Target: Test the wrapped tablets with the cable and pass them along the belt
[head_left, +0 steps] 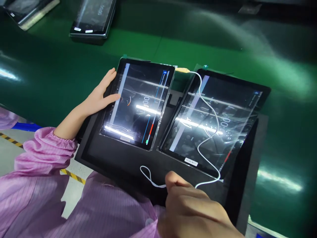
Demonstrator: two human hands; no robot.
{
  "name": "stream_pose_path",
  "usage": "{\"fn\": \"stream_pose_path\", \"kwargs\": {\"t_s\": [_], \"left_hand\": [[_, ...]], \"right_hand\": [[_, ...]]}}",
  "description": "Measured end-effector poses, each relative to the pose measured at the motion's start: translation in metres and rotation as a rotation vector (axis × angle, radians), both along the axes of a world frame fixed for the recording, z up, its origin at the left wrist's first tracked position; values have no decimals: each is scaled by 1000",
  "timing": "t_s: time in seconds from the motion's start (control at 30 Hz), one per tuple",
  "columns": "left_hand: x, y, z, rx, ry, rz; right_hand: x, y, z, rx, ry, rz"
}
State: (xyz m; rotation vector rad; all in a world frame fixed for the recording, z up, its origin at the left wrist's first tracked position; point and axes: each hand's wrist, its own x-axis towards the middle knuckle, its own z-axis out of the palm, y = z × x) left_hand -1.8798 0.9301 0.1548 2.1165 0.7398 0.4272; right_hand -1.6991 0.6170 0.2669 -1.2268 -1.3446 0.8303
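Two black tablets lie side by side on a black mat (119, 162), both under clear film and both lit. My left hand (100, 94) rests with parted fingers on the left edge of the left tablet (138, 102). A thin white cable (218, 125) runs from a tan connector (182, 69) between the tablets, across the right tablet (235, 112), and down to the mat. My right hand (188, 206) pinches the cable at the mat's near edge, and a loose loop of it lies beside my fingers.
A glossy green workbench (61, 66) lies under the mat. Two more tablets (92, 19) in dark holders sit at the far left. My pink striped sleeve (42, 158) covers the lower left, above a grey floor with yellow-and-black tape (74, 175).
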Motion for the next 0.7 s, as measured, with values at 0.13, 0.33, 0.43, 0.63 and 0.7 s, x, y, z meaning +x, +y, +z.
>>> {"fn": "stream_pose_path", "kwargs": {"t_s": [0.13,0.33,0.43,0.63,0.7], "left_hand": [[-6,-8,3,-13,21,-28],[-2,-10,-3,-40,-20,-4],[-1,-10,-4,-37,-34,-4],[0,-12,-4,-91,-65,2],[2,-14,-5,-98,-74,26]], "right_hand": [[1,-1,0,59,18,-10],[9,-17,-12,-75,149,59],[12,-26,-18,-107,105,-18],[13,-31,-21,-113,11,-66],[12,-28,-20,-93,44,-52]]}}
